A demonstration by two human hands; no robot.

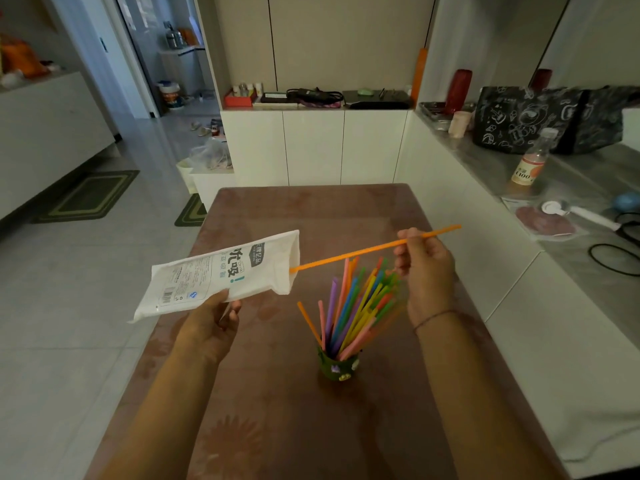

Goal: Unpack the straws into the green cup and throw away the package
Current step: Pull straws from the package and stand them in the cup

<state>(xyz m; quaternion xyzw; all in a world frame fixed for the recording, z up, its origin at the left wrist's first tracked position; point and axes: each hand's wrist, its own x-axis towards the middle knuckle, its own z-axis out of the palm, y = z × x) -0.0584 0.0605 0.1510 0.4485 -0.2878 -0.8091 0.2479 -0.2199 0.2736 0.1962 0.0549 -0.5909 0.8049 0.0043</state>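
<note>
many coloured straws (349, 306) stand in the green cup (338, 368), nearest the viewer on the brown table (277, 410); they fan upward and lean toward one o'clock, pink, purple, blue, yellow, green and orange together. the cup is small and dark green with pale stickers on its side, upright on the tabletop.

above the cup, one orange straw (367, 251) lies nearly level, its long axis running from eight o'clock to two o'clock, the far end raised a little. its low end touches the open mouth of the package (221, 275). the right hand (424, 268) pinches this straw between thumb and fingertips near the raised end, the other fingers curled in; a thin band circles the wrist.

at nine o'clock from the cup, the left hand (211, 323) grips the package from beneath, fingers closed on its lower edge. the package is a flat white pouch with printed characters and a barcode, its long axis tilted, mouth toward three o'clock.
</note>
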